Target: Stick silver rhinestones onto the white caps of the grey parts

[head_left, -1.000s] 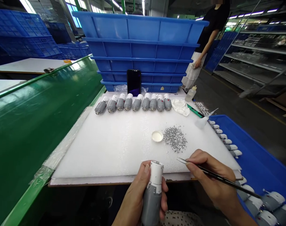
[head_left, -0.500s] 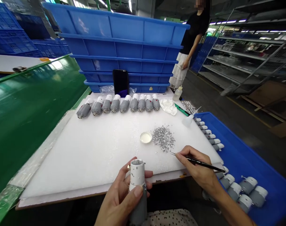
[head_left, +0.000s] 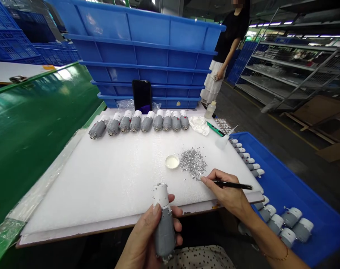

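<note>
Left hand (head_left: 150,239) clenched round a grey motor (head_left: 164,233), white-sleeved end up, at the front edge of the white foam surface (head_left: 102,186); right hand (head_left: 225,190) pinches black tweezers (head_left: 231,185) just beside silver chips (head_left: 193,162). Stacked blue crates (head_left: 147,56) behind, steel shelving (head_left: 293,71) off right.

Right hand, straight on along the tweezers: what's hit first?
The right hand holds black tweezers pointing left at the lower edge of the silver chip pile. That edge probably comes first; height above the white foam sheet is unclear.
</note>
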Demonstrator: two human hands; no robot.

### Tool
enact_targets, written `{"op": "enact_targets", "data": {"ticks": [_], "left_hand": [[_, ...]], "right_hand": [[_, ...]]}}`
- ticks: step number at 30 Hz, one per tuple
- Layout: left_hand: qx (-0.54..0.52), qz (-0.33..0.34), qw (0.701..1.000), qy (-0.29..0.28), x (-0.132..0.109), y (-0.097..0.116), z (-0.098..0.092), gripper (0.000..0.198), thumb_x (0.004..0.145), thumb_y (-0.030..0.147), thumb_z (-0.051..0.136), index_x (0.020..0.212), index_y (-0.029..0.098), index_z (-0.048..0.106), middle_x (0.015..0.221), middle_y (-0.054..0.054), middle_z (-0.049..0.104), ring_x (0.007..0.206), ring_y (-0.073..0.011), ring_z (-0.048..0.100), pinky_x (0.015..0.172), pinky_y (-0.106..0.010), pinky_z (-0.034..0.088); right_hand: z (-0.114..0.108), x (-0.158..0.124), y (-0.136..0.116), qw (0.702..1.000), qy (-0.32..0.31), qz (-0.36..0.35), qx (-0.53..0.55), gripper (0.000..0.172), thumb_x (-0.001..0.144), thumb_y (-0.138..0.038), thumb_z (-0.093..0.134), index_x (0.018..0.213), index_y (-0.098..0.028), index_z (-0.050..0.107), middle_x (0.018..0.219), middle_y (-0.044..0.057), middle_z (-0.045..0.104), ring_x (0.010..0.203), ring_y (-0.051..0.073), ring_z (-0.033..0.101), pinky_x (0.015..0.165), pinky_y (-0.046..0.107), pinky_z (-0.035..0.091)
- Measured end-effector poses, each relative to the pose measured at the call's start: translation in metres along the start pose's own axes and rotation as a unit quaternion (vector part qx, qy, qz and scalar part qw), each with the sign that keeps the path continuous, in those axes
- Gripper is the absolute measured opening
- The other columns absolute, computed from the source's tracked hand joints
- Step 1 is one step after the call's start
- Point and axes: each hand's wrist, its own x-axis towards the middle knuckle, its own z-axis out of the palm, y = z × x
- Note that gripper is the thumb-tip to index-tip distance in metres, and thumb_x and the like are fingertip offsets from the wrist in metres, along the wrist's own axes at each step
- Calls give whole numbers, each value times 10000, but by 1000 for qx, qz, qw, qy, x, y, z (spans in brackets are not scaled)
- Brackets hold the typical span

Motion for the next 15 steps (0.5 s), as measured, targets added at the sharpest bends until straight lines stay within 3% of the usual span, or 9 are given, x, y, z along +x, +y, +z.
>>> {"op": "enact_targets", "data": {"ticks": [6,11,15], "left_hand": [[103,96,990,-24,12,-10,3,394,683,375,842,969,162,676,736,-12,663,566,-105,547,538,-213,475],[138,129,982,4,17,-14,8,346,726,332,800,946,157,596,626,18,630,516,-96,542,528,-199,438],[118,134,984,12,17,-15,16,321,768,305,774,979,154,585,691,-5,658,561,-100,547,573,-209,445]], "right_hand": [[1,0,2,1000,4,-8,-4,353,877,-426,615,641,-183,514,555,-52,401,545,107,354,519,261,264],[0,-3,0,999,16,-37,-9,356,878,-413,621,626,-184,514,549,-49,410,526,104,365,490,249,288],[4,-19,-20,996,34,-87,-12,299,900,-334,615,654,-190,523,572,-45,462,522,98,418,493,231,337]]}}
